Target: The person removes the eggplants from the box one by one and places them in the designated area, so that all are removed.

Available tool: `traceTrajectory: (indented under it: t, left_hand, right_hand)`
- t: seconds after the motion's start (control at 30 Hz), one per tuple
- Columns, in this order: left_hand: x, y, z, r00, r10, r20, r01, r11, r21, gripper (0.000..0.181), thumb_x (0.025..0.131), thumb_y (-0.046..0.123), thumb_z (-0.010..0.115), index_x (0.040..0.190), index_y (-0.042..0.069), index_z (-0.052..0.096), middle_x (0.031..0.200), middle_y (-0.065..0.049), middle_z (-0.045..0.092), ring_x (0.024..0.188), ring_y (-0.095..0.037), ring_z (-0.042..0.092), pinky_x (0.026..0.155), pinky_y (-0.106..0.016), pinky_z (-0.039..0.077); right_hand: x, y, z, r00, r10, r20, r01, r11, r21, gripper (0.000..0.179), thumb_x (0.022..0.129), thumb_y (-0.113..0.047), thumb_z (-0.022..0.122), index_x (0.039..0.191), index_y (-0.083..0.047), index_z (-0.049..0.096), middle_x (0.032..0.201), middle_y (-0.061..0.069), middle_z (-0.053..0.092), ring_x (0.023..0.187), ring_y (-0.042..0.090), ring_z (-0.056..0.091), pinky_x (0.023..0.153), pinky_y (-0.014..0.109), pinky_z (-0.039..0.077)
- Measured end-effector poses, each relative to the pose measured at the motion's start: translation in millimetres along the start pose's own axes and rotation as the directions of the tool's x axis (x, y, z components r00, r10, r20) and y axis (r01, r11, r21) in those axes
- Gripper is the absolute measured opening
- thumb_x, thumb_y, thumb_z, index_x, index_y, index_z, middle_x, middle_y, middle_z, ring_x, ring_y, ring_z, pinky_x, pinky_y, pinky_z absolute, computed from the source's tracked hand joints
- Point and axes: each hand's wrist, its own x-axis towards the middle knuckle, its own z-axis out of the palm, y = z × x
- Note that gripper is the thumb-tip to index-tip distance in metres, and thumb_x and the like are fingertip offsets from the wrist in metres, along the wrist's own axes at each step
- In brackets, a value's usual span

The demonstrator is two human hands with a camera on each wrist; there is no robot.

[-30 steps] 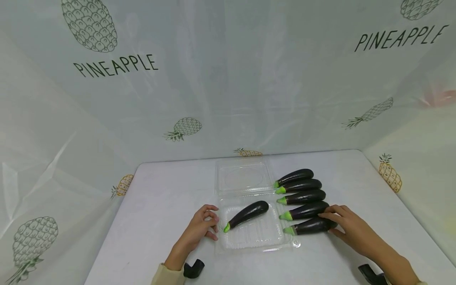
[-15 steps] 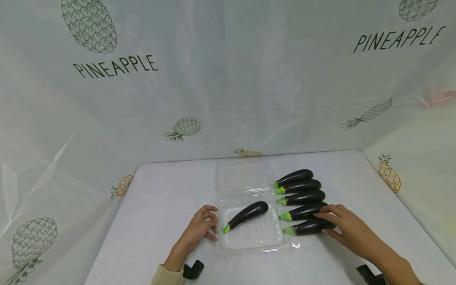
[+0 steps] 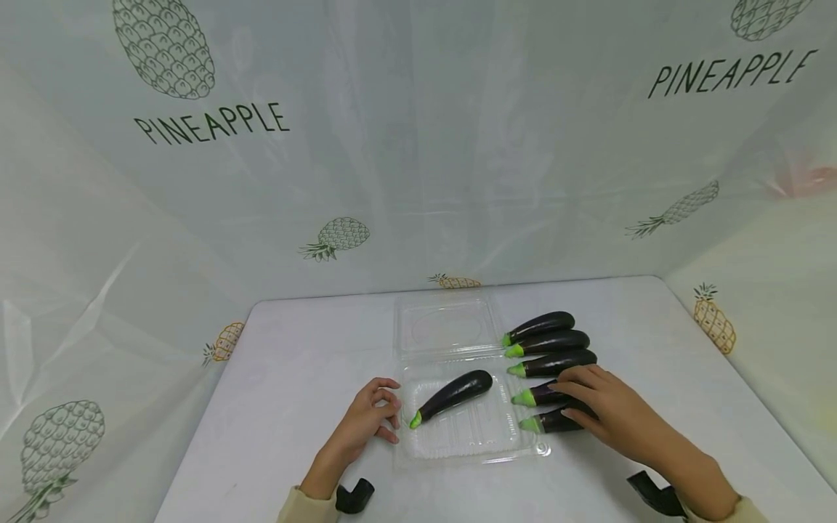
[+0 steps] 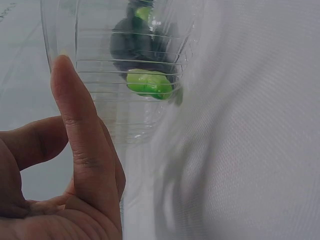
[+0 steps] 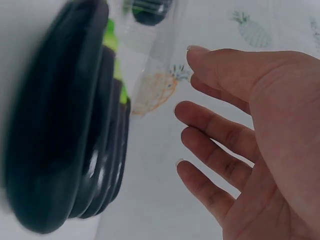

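Observation:
A clear plastic clamshell box (image 3: 458, 447) lies with its lid folded back, and one eggplant (image 3: 458, 396) rests slantwise in its base. My left hand (image 3: 369, 418) is at the box's left edge; in the left wrist view an extended finger (image 4: 82, 120) reaches the rim of the clear wall, the green stem end (image 4: 150, 84) showing through it. My right hand (image 3: 601, 403) hovers over the two nearest eggplants in the row, partly hiding them. In the right wrist view its loosely bent fingers (image 5: 215, 130) stand apart from the nearest eggplant (image 5: 55, 120), with nothing between them.
Several eggplants (image 3: 556, 363) lie in a row right of the box, green stems toward it. The open lid (image 3: 447, 327) lies behind the base on the white table (image 3: 314, 349). A pineapple-print sheet (image 3: 418, 145) hangs behind the table.
My right hand has moved left along the two nearest eggplants, from their rounded ends to over their middles. The left hand, the box and the eggplants have stayed in place.

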Motion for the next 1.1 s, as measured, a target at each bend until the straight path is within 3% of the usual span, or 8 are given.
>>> traceTrajectory:
  t: [0.03, 0.07, 0.13, 0.2, 0.27, 0.33, 0.67, 1.1]
  left_hand:
    - [0.0, -0.3, 0.0, 1.0, -0.001, 0.0, 0.001, 1.0, 0.0, 0.041, 0.104, 0.002, 0.059, 0.14, -0.007, 0.043, 0.099, -0.006, 0.055, 0.072, -0.017, 0.06, 0.053, -0.03, 0.06]
    - [0.0, -0.6, 0.0, 1.0, -0.001, 0.0, 0.001, 1.0, 0.0, 0.041, 0.104, 0.002, 0.059, 0.14, -0.007, 0.043, 0.099, -0.006, 0.055, 0.072, -0.017, 0.06, 0.054, -0.03, 0.06]
    - [-0.1, -1.0, 0.1, 1.0, -0.002, 0.0, 0.002, 1.0, -0.001, 0.041, 0.104, 0.002, 0.059, 0.14, -0.007, 0.043, 0.099, -0.006, 0.055, 0.072, -0.017, 0.06, 0.054, -0.03, 0.06]
    - [0.0, -1.2, 0.2, 1.0, -0.002, -0.001, 0.002, 1.0, 0.0, 0.041, 0.104, 0.002, 0.059, 0.14, -0.007, 0.043, 0.099, -0.006, 0.055, 0.072, -0.016, 0.06, 0.054, -0.03, 0.06]
    - [0.1, -1.2, 0.4, 1.0, -0.002, -0.002, 0.002, 1.0, 0.0, 0.041, 0.103, 0.001, 0.059, 0.14, -0.007, 0.043, 0.099, -0.005, 0.055, 0.072, -0.016, 0.06, 0.053, -0.03, 0.06]
    - [0.1, -1.0, 0.5, 1.0, -0.002, -0.004, 0.002, 1.0, 0.001, 0.041, 0.103, 0.001, 0.059, 0.14, -0.008, 0.043, 0.099, -0.005, 0.055, 0.072, -0.016, 0.06, 0.053, -0.03, 0.06]
    - [-0.5, 0.5, 0.8, 1.0, 0.0, -0.006, 0.0, 1.0, 0.0, 0.041, 0.103, 0.001, 0.059, 0.14, -0.007, 0.044, 0.099, -0.006, 0.056, 0.072, -0.016, 0.06, 0.053, -0.029, 0.059]
    - [0.1, 0.3, 1.1, 1.0, 0.0, -0.009, 0.0, 1.0, 0.004, 0.04, 0.104, 0.001, 0.059, 0.14, -0.007, 0.044, 0.099, -0.006, 0.056, 0.072, -0.017, 0.06, 0.053, -0.03, 0.06]
  right_hand:
    - [2.7, -1.0, 0.6, 1.0, -0.007, 0.0, 0.007, 1.0, 0.004, 0.057, 0.11, -0.055, 0.04, 0.117, -0.013, 0.077, 0.117, -0.001, 0.067, 0.105, 0.019, 0.063, 0.087, 0.034, 0.052]
    - [5.3, -2.2, 1.0, 1.0, -0.012, 0.003, 0.012, 1.0, 0.007, 0.058, 0.11, -0.055, 0.038, 0.117, -0.013, 0.077, 0.117, -0.002, 0.067, 0.106, 0.019, 0.063, 0.087, 0.035, 0.053]
    - [10.4, -5.0, 1.0, 1.0, -0.017, 0.017, 0.017, 1.0, 0.011, 0.04, 0.106, -0.048, 0.061, 0.118, -0.013, 0.077, 0.118, -0.003, 0.067, 0.108, 0.019, 0.063, 0.087, 0.036, 0.055]
    - [15.1, -8.0, 0.6, 0.999, -0.018, 0.031, 0.018, 1.0, 0.012, 0.032, 0.095, -0.034, 0.081, 0.118, -0.013, 0.077, 0.119, -0.003, 0.067, 0.109, 0.019, 0.063, 0.085, 0.038, 0.058]
    - [19.4, -10.7, 0.6, 0.999, -0.021, 0.04, 0.02, 1.0, 0.014, 0.044, 0.079, -0.019, 0.092, 0.12, -0.012, 0.077, 0.119, -0.002, 0.067, 0.109, 0.02, 0.063, 0.084, 0.041, 0.06]
    - [23.3, -12.4, 1.7, 0.999, -0.027, 0.042, 0.027, 1.0, 0.014, 0.051, 0.073, -0.013, 0.095, 0.12, -0.013, 0.077, 0.119, -0.001, 0.068, 0.109, 0.021, 0.063, 0.082, 0.042, 0.061]
    - [42.9, -17.9, 5.2, 0.996, -0.078, 0.037, 0.077, 0.996, 0.044, 0.048, 0.074, -0.014, 0.095, 0.118, -0.013, 0.077, 0.12, 0.001, 0.068, 0.109, 0.022, 0.064, 0.085, 0.044, 0.06]
    - [60.5, -24.6, 8.8, 0.992, -0.088, 0.093, 0.084, 0.995, 0.054, 0.045, 0.077, -0.013, 0.093, 0.119, -0.012, 0.076, 0.12, 0.002, 0.068, 0.11, 0.024, 0.063, 0.088, 0.047, 0.06]
